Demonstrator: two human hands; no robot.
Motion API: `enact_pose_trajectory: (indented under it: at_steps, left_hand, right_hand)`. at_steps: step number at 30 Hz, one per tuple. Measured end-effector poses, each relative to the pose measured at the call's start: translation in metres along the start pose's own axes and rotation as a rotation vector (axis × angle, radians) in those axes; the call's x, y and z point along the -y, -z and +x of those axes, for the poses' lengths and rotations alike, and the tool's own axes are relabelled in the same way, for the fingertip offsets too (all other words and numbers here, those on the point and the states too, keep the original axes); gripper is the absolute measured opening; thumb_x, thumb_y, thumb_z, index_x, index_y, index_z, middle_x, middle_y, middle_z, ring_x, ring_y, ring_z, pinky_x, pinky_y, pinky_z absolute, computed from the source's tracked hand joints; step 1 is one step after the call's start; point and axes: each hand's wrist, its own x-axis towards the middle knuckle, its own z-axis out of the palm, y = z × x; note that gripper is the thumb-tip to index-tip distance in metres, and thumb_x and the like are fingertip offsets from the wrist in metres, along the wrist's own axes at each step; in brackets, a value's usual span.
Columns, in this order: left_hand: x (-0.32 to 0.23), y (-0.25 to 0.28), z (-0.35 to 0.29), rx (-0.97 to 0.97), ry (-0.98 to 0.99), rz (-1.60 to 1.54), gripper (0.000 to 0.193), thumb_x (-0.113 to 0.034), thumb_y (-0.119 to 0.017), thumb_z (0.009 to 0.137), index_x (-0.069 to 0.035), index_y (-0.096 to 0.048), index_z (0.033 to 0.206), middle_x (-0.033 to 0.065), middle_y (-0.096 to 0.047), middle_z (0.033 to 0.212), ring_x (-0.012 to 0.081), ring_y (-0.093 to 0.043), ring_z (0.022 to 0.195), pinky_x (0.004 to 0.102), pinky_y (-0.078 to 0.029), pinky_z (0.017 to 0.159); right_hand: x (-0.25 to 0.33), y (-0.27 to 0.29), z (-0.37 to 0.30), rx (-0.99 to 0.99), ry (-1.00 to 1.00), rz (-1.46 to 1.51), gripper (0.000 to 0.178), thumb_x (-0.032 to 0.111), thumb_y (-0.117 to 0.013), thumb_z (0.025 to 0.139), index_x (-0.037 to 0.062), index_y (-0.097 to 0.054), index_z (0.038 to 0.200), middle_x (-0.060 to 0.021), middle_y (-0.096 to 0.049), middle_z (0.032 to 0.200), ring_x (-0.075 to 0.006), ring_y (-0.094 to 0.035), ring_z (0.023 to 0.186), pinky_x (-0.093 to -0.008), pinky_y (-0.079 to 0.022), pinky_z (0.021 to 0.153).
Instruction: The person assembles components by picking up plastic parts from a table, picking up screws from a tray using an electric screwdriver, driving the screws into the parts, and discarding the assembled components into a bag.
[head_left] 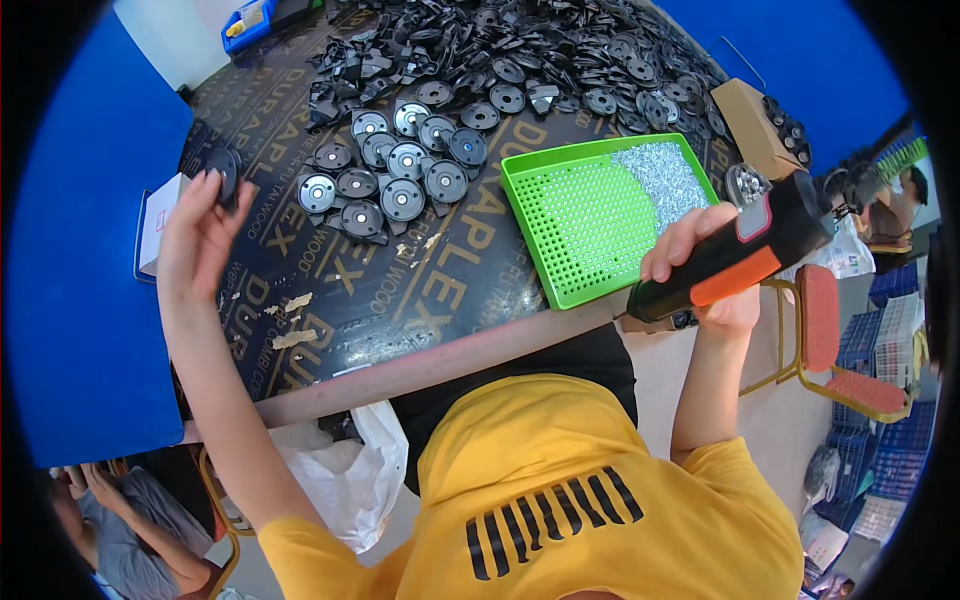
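Observation:
At the table's left side, my left hand is raised, its fingers pinched on a black disc-shaped part. My right hand wraps round a black and orange power screwdriver, whose narrow end points left over the table's front edge. Under that hand's fingers is a green perforated tray with many small silvery screws at its right end. Between my hands lies a group of similar black discs, several with shiny metal plates facing up.
A large heap of black parts covers the table's back. A cardboard box stands at the right. A white box sits beside my left hand. Beyond are a red chair and another person at lower left.

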Motion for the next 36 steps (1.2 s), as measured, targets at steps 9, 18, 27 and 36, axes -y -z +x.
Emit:
enact_pose_trajectory:
  at_steps: [9, 18, 27, 36]
  left_hand:
    - [0.096, -0.116, -0.1, 0.236, 0.328, -0.321, 0.02, -0.005, -0.052, 0.082, 0.002, -0.049, 0.101, 0.0093, -0.055, 0.094, 0.0194, -0.058, 0.082, 0.035, -0.05, 0.077]
    - [0.129, -0.138, -0.093, 0.161, 0.341, -0.293, 0.015, -0.005, -0.049, 0.084, 0.001, -0.048, 0.097, 0.0094, -0.057, 0.088, 0.0186, -0.059, 0.075, 0.0327, -0.052, 0.071]
    - [0.128, -0.142, -0.096, 0.164, 0.35, -0.173, 0.025, -0.004, -0.051, 0.081, 0.005, -0.049, 0.104, 0.0145, -0.059, 0.086, 0.0168, -0.06, 0.066, 0.0276, -0.052, 0.063]
    - [0.129, -0.143, -0.097, 0.196, 0.339, -0.105, 0.025, -0.006, -0.051, 0.081, 0.004, -0.049, 0.104, 0.0144, -0.059, 0.086, 0.0165, -0.061, 0.066, 0.0275, -0.052, 0.062]
  right_hand:
    - [0.007, -0.02, 0.022, 0.133, -0.143, 0.062, 0.036, 0.016, -0.073, 0.061, 0.0054, -0.046, 0.082, -0.0043, -0.041, 0.071, -0.0151, -0.043, 0.062, -0.0228, -0.041, 0.043]
    - [-0.007, -0.023, 0.094, -0.107, 0.152, -0.245, 0.059, 0.053, -0.045, 0.082, 0.0065, -0.033, 0.117, -0.0022, -0.04, 0.065, -0.0122, -0.042, 0.053, -0.029, -0.038, 0.054]
    - [-0.047, -0.03, 0.108, -0.259, 0.156, -0.354, 0.03, 0.03, -0.051, 0.085, 0.003, -0.041, 0.094, -0.0081, -0.049, 0.054, -0.0155, -0.048, 0.044, -0.0275, -0.042, 0.044]
    - [-0.049, -0.032, 0.106, -0.268, 0.126, -0.363, 0.027, 0.026, -0.052, 0.085, 0.0018, -0.043, 0.095, -0.0081, -0.049, 0.054, -0.0153, -0.048, 0.044, -0.0276, -0.042, 0.044]
